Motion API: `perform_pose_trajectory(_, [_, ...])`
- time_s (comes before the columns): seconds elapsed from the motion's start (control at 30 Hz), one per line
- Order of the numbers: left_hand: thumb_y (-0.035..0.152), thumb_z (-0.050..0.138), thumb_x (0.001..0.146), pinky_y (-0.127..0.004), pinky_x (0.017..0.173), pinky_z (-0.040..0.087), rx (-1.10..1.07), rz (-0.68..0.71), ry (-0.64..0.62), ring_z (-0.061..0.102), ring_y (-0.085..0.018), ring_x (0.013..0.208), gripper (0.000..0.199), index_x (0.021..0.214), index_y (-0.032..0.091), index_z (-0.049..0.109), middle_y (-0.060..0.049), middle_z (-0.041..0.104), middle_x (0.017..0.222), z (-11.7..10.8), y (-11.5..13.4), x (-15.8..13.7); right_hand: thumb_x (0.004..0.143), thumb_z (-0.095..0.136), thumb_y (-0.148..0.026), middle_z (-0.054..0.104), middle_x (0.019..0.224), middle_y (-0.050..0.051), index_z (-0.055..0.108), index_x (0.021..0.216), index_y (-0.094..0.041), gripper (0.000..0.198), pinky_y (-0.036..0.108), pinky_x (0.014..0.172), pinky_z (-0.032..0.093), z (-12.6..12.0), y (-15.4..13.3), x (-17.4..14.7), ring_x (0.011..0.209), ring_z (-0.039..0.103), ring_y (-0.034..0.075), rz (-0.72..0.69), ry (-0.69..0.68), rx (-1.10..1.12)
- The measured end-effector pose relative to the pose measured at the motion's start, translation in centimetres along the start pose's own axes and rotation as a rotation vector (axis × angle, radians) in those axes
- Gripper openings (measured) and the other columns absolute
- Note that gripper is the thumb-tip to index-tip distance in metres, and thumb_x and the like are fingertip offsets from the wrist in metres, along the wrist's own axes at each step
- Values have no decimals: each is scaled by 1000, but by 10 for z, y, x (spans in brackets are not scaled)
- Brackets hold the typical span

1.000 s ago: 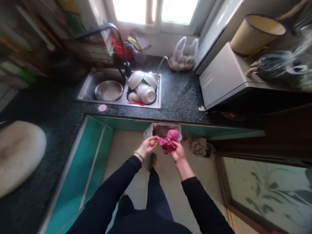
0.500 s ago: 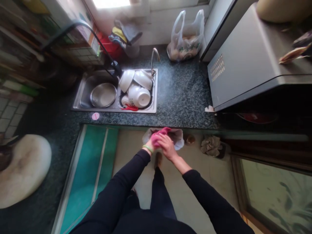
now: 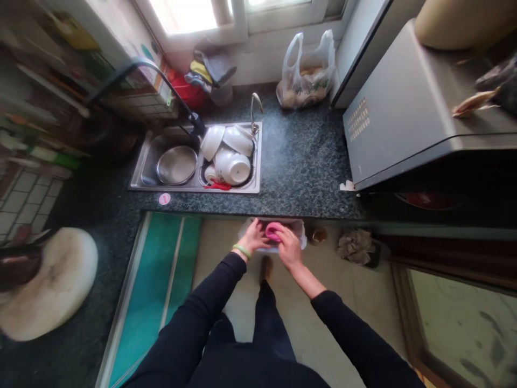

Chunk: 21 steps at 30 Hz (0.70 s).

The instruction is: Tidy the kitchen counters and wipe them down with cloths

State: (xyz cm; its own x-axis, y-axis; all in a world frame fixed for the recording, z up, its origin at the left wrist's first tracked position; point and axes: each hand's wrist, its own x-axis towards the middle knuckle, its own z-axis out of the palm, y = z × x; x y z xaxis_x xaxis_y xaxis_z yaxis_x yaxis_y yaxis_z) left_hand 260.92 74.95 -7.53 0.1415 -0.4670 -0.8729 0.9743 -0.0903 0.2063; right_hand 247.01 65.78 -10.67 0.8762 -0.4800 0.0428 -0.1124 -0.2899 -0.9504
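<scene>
A crumpled pink cloth [image 3: 274,231], bunched into a rounded loop, is gripped by the fingers of my right hand [image 3: 290,248]. Just to its left, my left hand [image 3: 253,237] has its fingers apart and holds nothing; a pale green bangle [image 3: 242,250] circles that wrist. Whether the left fingertips touch the cloth I cannot tell. Both hands are in front of the counter edge, over a bin with a white liner [image 3: 302,233] on the floor. The hands cover much of the bin's opening.
A double sink [image 3: 139,180] holds a metal basin [image 3: 177,166] and a rack of white bowls [image 3: 232,166]. On the dark counter [image 3: 301,156] stand a plastic bag [image 3: 305,86] and a large grey appliance [image 3: 396,108]. A round board [image 3: 68,280] lies left; a teal cabinet door [image 3: 149,280] is below.
The pink cloth, earlier bunched between both hands, is now in my right hand alone. My left hand has come off it and spread its fingers. The view has shifted slightly.
</scene>
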Motion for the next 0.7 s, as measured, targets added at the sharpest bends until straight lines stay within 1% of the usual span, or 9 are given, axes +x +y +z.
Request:
perform_pose_trajectory(0.07, [60, 28, 103, -51, 97, 50, -32, 24, -21, 68, -25, 87, 61, 142, 17, 49, -14, 67, 112, 6, -2, -2, 77, 53, -9, 68, 137, 3, 77, 115, -30, 50, 51, 124, 34, 2, 4, 0, 137, 54, 24, -49, -91, 24])
perform_pose_trajectory(0.13, [58, 33, 102, -49, 95, 51, -31, 34, -48, 67, -25, 91, 59, 145, 21, 47, -14, 66, 121, 8, -4, -4, 73, 54, -8, 72, 130, 5, 78, 109, -28, 48, 53, 120, 38, 0, 9, 3, 130, 59, 26, 30, -116, -3])
perform_pose_trajectory(0.23, [62, 43, 97, -55, 98, 47, 36, 8, -34, 65, -28, 105, 62, 152, 34, 40, -14, 53, 146, 2, -4, -11, 74, 53, -8, 74, 123, 5, 79, 106, -28, 46, 54, 116, 42, -15, 6, 7, 123, 63, 27, 178, -17, -62])
perform_pose_trajectory(0.33, [67, 39, 95, -56, 100, 45, 24, 31, 25, 62, -31, 113, 66, 154, 37, 37, -15, 40, 158, -7, 0, -23, 80, 52, -12, 70, 131, 5, 78, 111, -28, 43, 55, 119, 38, -40, -25, 2, 129, 58, 28, 105, 69, -38])
perform_pose_trajectory(0.43, [72, 31, 96, -58, 99, 46, -22, 61, -8, 63, -31, 110, 67, 151, 34, 41, -14, 48, 150, -4, 2, -33, 84, 60, -18, 56, 150, 2, 75, 116, -31, 38, 60, 125, 26, -56, -68, -12, 146, 40, 32, -24, 90, -31])
perform_pose_trajectory(0.5, [72, 26, 97, -56, 97, 48, -63, 88, -93, 65, -31, 103, 69, 145, 28, 49, -15, 59, 137, 4, 1, -36, 84, 65, -21, 51, 155, 0, 73, 118, -33, 37, 61, 128, 18, -51, -84, -17, 152, 31, 33, -81, 63, -23])
perform_pose_trajectory(0.53, [72, 25, 98, -53, 95, 49, -87, 110, -127, 65, -29, 99, 70, 141, 24, 53, -15, 62, 130, 9, 0, -37, 83, 66, -21, 53, 153, 1, 73, 117, -33, 36, 61, 127, 17, -45, -86, -16, 151, 33, 34, -97, 36, -14])
perform_pose_trajectory(0.6, [71, 24, 98, -48, 93, 51, -100, 134, -133, 65, -27, 92, 70, 135, 21, 56, -14, 66, 116, 16, -3, -40, 81, 64, -21, 64, 140, 7, 74, 112, -29, 33, 62, 124, 25, -28, -78, -8, 140, 47, 34, -78, -6, -10])
perform_pose_trajectory(0.7, [74, 27, 96, -51, 92, 50, 11, 84, -36, 64, -27, 89, 68, 138, 26, 50, -10, 66, 107, 14, -7, -50, 81, 58, -22, 73, 118, 11, 75, 106, -24, 31, 59, 115, 39, -13, -61, 10, 120, 60, 32, -2, 28, -60])
